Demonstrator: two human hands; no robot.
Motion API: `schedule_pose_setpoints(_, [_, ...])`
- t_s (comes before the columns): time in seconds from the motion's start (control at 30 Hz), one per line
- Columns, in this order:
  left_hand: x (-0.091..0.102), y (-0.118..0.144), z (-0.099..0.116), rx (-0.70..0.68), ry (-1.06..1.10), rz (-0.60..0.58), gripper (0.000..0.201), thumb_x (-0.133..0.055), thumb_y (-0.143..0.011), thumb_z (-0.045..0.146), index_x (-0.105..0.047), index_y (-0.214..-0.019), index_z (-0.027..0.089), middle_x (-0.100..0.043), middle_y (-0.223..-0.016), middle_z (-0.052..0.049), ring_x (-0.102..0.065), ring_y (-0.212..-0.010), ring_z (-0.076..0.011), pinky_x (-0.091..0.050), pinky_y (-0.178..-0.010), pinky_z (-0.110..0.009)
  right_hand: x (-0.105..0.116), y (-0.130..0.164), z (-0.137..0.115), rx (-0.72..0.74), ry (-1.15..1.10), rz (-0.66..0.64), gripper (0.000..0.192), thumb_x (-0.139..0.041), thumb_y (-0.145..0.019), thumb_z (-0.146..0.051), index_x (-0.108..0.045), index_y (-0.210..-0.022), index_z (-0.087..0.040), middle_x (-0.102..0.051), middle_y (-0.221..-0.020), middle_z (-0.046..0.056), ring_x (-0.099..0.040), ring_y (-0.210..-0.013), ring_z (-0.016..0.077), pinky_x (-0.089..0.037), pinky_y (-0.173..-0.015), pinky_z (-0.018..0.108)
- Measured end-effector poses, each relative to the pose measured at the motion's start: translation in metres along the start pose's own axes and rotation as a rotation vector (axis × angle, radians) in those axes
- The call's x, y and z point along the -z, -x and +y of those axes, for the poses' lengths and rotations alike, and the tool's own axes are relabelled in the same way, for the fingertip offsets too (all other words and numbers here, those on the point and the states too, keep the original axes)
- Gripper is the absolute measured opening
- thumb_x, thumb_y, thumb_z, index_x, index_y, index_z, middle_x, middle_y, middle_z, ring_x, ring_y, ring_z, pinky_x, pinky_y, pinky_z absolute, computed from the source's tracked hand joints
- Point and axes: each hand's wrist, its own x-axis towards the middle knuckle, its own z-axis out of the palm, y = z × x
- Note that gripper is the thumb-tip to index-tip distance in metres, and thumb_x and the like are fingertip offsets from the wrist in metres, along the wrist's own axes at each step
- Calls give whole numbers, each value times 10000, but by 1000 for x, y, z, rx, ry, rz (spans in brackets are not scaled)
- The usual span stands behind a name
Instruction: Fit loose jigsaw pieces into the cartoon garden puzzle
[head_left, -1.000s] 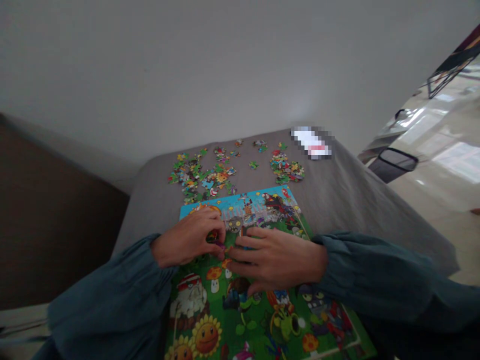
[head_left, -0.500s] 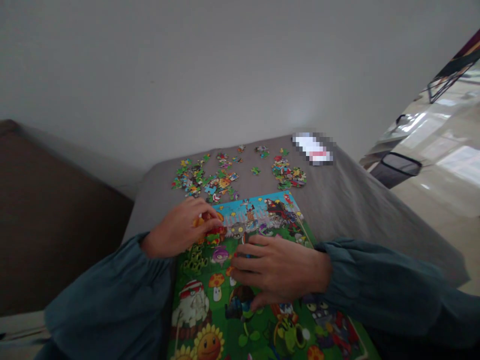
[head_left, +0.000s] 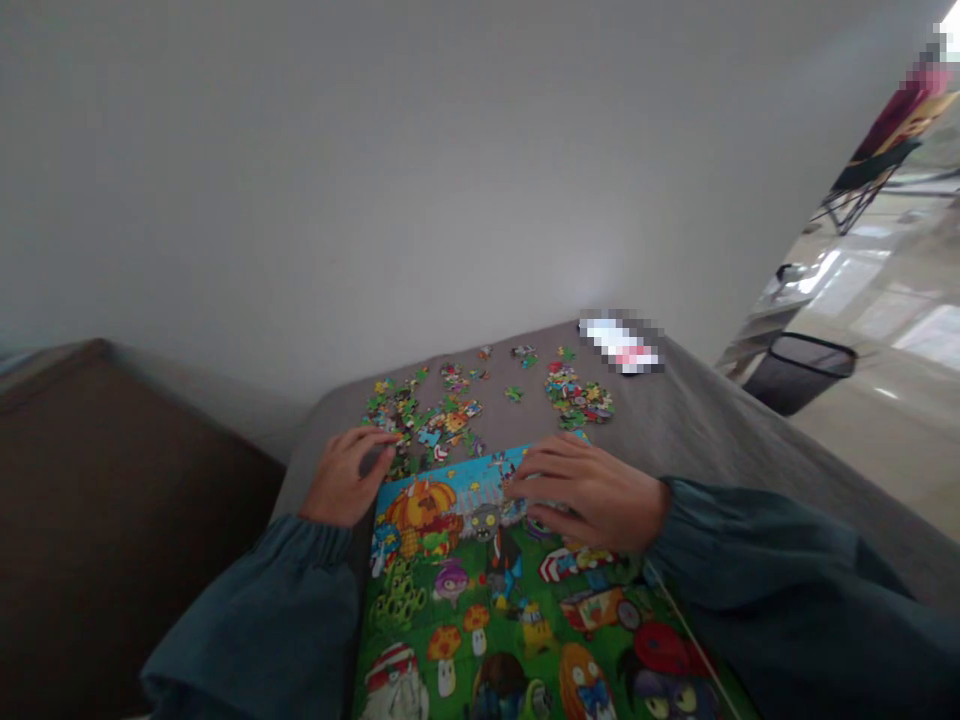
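Note:
A colourful cartoon puzzle board (head_left: pixel 450 650), with a blue strip at its far end and green below, lies in front of me. My left hand (head_left: pixel 346 478) is beyond its far left corner, thumb and forefinger apart. Those fingertips reach the near edge of the left heap of loose puzzle pieces (head_left: pixel 401 405); whether they touch one I cannot make out. Palm down, my right hand (head_left: pixel 589 492) hovers over or rests on the board's far right part, fingers loosely spread, hiding some of the picture. Nothing shows in it.
Another heap of puzzle pieces (head_left: pixel 581 400) lies beyond the board to the right, with a few single pieces between. A blurred-out phone-like object (head_left: pixel 619 342) is at the back of the grey cloth (head_left: pixel 697 450). A wall stands behind; a brown panel (head_left: pixel 135 520) is at left.
My left hand has moved off the board's pumpkin corner to the loose pieces. My right hand has moved from the board's middle towards its far right. The view has tilted up.

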Motion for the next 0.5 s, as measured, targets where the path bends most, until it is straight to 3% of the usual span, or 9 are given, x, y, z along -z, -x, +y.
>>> schedule_pose_setpoints(0.17, [-12, -8, 20, -52, -53, -40, 338, -501, -869, 487, -667, -1041, 249, -606, -1168, -53, -491, -1132, -240, -340, -1007, -435, -1, 5, 26, -115, -15, 139, 215, -490, -906, -202, -659, -1029, -152, -663, -956, 85, -560, -931, 183, -449, -852, 369])
schedule_pose_setpoints(0.37, [-19, -17, 34, -49, -63, -116, 368, -578, -791, 586, -705, -883, 253, -611, -1089, -47, -507, -1056, -242, -360, -969, -436, -4, 5, 27, -111, -31, 169, 200, -500, -889, -184, -677, -975, -149, -673, -904, 80, -570, -888, 180, -459, -838, 356])
schedule_pose_setpoints(0.5, [-20, -21, 35, -67, -35, -151, 351, -552, -822, 553, -701, -956, 265, -625, -1078, -48, -529, -1038, -242, -377, -948, -423, -1, 6, 35, -138, -9, 211, 193, -501, -884, -186, -681, -944, -151, -675, -890, 82, -579, -869, 176, -459, -840, 349])
